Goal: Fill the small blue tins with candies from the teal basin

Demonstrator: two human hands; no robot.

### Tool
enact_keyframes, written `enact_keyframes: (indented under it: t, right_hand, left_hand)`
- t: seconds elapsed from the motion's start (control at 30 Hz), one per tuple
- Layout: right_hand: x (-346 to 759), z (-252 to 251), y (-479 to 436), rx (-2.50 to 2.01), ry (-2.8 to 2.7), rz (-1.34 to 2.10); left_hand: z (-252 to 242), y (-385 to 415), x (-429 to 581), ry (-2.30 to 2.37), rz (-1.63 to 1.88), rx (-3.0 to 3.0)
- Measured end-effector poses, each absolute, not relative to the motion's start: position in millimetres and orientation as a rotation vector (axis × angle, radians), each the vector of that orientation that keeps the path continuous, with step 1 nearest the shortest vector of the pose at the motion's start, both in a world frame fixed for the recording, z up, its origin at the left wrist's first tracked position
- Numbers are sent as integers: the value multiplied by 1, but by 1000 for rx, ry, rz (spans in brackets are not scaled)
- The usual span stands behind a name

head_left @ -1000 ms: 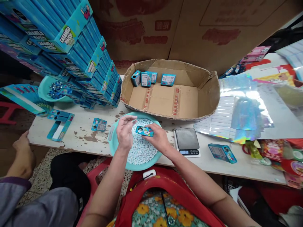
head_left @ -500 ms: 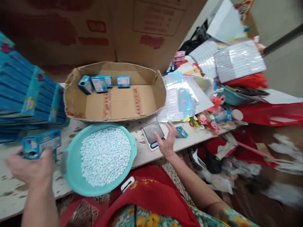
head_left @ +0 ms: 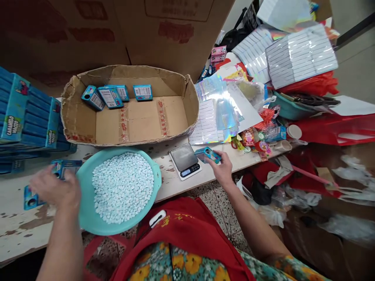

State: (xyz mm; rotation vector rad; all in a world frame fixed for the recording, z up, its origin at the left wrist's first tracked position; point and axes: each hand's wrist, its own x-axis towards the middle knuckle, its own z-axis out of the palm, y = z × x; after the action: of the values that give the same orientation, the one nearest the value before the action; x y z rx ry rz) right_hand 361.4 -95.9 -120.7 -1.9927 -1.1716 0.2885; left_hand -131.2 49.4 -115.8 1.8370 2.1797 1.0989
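Note:
My right hand (head_left: 222,167) grips a small blue candy box (head_left: 207,155) just right of the digital scale (head_left: 184,158). The scale's dark plate is bare and its display is lit. On the left, my left hand (head_left: 57,187) is smeared by motion among blue boxes. One blue box (head_left: 66,167) lies behind its fingers, and another blue box (head_left: 31,199) with a round hole is at its outer side. Whether that hand grips either one is unclear. Between the hands stands a turquoise basin (head_left: 157,183) holding many small pale candies (head_left: 123,187).
Behind the basin is a cut-down cardboard tray (head_left: 143,125) with several blue boxes along its back. Stacked blue cartons (head_left: 35,113) rise at the left, before a large cardboard box (head_left: 131,31). Plastic sheets (head_left: 216,113), bags and small packets crowd the right side.
My right hand, open over the scale before, has moved right and picked up the small blue box. My left hand has shifted slightly right, and the boxes near it now lie apart.

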Motion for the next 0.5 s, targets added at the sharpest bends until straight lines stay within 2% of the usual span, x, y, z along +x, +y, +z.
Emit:
enact_keyframes:
  t: [0.13, 0.23, 0.3, 0.4, 0.5]
  right_hand:
    - [323, -124, -68, -1811, -1375, 426]
    - [311, -135, -58, -1800, -1459, 480]
    - [313, -137, -59, -1802, -1464, 469]
    - [329, -132, -70, -1824, -1332, 467]
    - [352, -127, -84, -1881, -1145, 469]
  left_hand:
    - [-141, 28, -66, 1868, 724, 1983]
    - [-161, 17, -30, 1950, 351, 1995]
    - [-165, 12, -19, 2009, 226, 2003]
    - [-162, 10, -18, 1988, 250, 2015]
    - [-152, 12, -25, 2068, 471, 1792]
